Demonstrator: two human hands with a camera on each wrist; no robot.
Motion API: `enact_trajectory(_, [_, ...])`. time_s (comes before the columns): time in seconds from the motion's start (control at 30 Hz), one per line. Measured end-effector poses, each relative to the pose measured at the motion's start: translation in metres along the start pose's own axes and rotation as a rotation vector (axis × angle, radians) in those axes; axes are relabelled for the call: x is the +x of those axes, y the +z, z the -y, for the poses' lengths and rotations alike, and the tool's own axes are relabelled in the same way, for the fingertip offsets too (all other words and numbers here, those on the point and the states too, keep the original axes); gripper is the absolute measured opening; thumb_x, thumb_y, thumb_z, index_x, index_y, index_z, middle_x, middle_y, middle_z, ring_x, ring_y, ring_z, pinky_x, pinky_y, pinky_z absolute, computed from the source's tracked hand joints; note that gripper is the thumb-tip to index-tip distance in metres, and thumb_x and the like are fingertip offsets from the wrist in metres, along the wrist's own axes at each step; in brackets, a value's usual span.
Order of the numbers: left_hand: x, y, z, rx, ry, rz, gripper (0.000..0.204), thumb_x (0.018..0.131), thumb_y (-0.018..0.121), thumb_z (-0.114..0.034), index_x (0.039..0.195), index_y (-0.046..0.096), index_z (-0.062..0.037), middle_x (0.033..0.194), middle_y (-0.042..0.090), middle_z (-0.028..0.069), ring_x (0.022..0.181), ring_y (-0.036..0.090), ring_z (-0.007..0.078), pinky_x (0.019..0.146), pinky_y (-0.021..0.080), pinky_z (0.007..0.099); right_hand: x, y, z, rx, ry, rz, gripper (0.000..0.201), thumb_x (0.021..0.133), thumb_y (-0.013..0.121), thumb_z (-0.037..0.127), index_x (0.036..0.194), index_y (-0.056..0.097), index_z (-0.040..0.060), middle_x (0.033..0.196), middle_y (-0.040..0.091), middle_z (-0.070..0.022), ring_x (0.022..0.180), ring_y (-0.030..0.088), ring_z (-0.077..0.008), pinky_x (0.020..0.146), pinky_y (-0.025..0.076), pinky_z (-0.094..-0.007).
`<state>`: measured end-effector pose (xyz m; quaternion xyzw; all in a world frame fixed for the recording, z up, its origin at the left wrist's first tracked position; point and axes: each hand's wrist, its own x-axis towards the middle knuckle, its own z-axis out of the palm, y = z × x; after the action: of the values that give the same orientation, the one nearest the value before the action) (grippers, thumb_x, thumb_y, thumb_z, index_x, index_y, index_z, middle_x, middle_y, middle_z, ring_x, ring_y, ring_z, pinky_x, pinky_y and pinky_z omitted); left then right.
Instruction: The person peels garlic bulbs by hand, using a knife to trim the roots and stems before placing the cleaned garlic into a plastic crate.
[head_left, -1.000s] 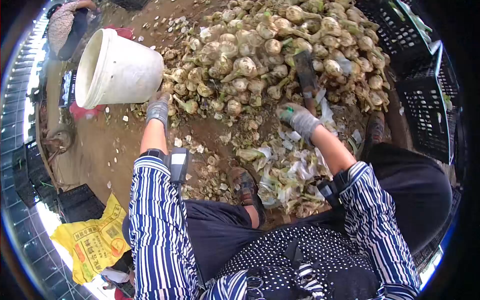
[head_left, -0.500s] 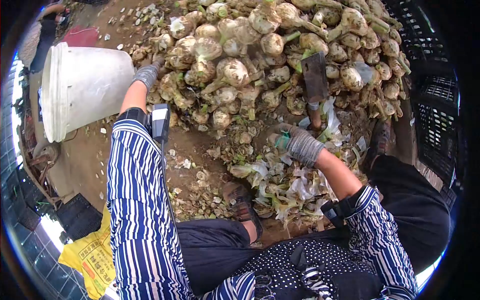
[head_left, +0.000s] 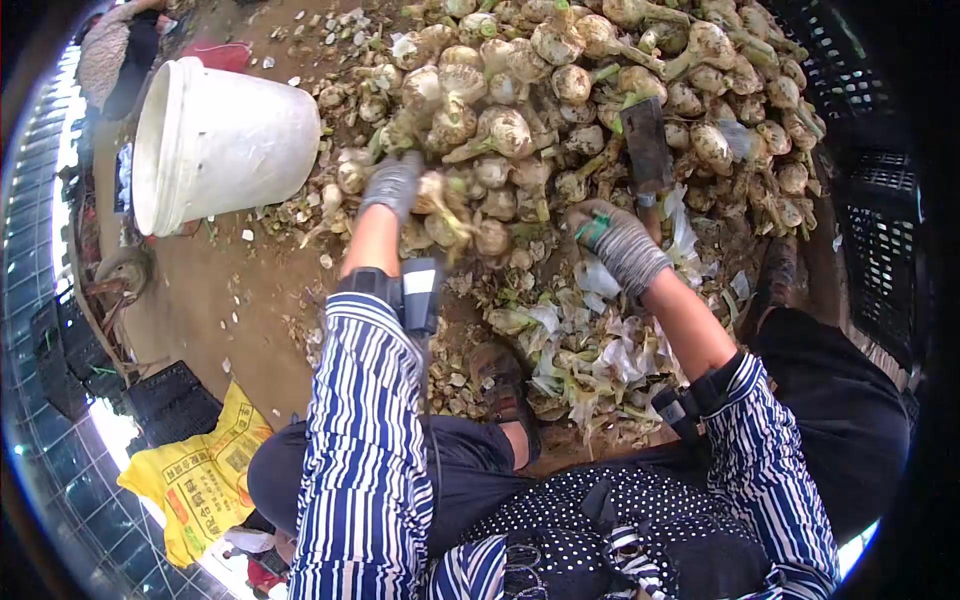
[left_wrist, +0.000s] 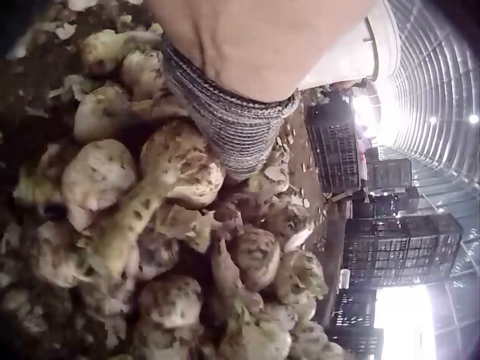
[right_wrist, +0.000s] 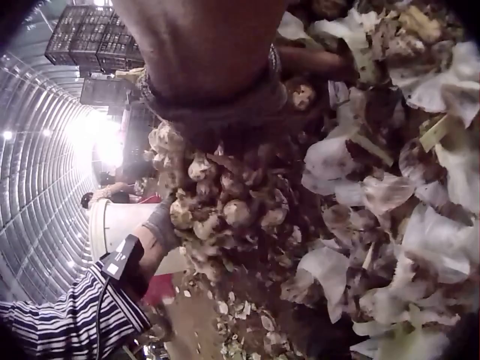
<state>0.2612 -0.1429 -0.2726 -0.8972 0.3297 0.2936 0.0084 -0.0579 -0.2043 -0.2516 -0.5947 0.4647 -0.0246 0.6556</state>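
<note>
In the head view my left hand [head_left: 392, 190], in a grey knit glove, is at the near side of a heap of dirty garlic bulbs [head_left: 505, 130]. It grips a garlic bulb [left_wrist: 184, 161] with a thick stalk, blurred by motion in the head view; the fingertips are hidden behind bulbs. My right hand [head_left: 620, 240], gloved with a green patch, is low over the ground with relaxed fingers. No object shows in it. A knife stands upright just beside it, its broad dark blade [head_left: 647, 145] against the heap and its wooden handle [right_wrist: 319, 64] partly hidden behind the hand.
A white bucket [head_left: 230, 140] lies on its side left of the heap. Pale peels and trimmings [head_left: 600, 350] cover the ground near my feet. Black crates [head_left: 880, 250] stand at the right. A yellow sack [head_left: 205, 480] lies at lower left, and another person [head_left: 120, 60] is at far left.
My left hand has moved right from the heap's edge beside the bucket, bringing a bulb with it. The right hand stays beside the upright knife, and the head view has shifted.
</note>
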Motion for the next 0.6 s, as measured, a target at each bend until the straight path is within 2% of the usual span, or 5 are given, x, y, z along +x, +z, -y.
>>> enact_trajectory(0.17, [-0.038,0.068,0.006,-0.059,0.129,-0.155,0.059,0.09,0.03,-0.05,0.115,0.052,-0.0008,0.119,0.051,0.0238,0.106,0.052,0.0382,0.092,0.041,0.045,-0.004,0.0,0.009,0.002,-0.131,-0.07,0.039,0.084,0.059,0.034,0.11,0.058,0.0052,0.095,0.064,-0.0118,0.084,0.057,-0.0176,0.08,0.044,-0.0281])
enact_trajectory(0.3, [-0.099,0.069,-0.065,0.13,0.127,0.107,0.051,0.09,0.033,-0.041,0.115,0.053,-0.0019,0.118,0.051,0.025,0.109,0.051,0.0377,0.094,0.04,0.0432,0.0,0.001,0.0,-0.3,-0.299,-0.008,0.036,0.086,0.058,0.029,0.111,0.058,0.0032,0.101,0.062,-0.0145,0.092,0.055,-0.0179,0.086,0.041,-0.0281])
enact_trajectory(0.37, [-0.11,0.076,-0.094,0.432,0.664,0.253,0.045,0.09,0.034,-0.033,0.112,0.054,0.0002,0.115,0.053,0.0258,0.11,0.05,0.0357,0.094,0.04,0.0425,-0.003,0.001,0.008,-0.483,-0.104,-0.051,0.037,0.086,0.058,0.029,0.111,0.057,0.0026,0.101,0.062,-0.0154,0.091,0.056,-0.0186,0.084,0.042,-0.0281])
enact_trajectory(0.43, [-0.135,0.059,-0.093,0.048,0.751,0.251,0.045,0.091,0.034,-0.034,0.109,0.057,-0.0005,0.115,0.054,0.0243,0.112,0.05,0.0329,0.095,0.039,0.0386,-0.015,-0.002,0.021,-0.5,-0.047,-0.073,0.037,0.085,0.058,0.029,0.11,0.057,0.0022,0.101,0.062,-0.0132,0.089,0.057,-0.0174,0.08,0.044,-0.0281])
enact_trajectory(0.6, [-0.111,-0.021,-0.029,-0.358,0.121,-0.15,0.051,0.088,0.039,-0.046,0.094,0.062,-0.0015,0.091,0.062,0.0242,0.082,0.061,0.036,0.076,0.045,0.0437,-0.003,-0.014,0.005,-0.389,-0.148,-0.147,0.035,0.084,0.061,0.024,0.112,0.057,0.0031,0.093,0.063,-0.0104,0.083,0.058,-0.0166,0.076,0.046,-0.0279])
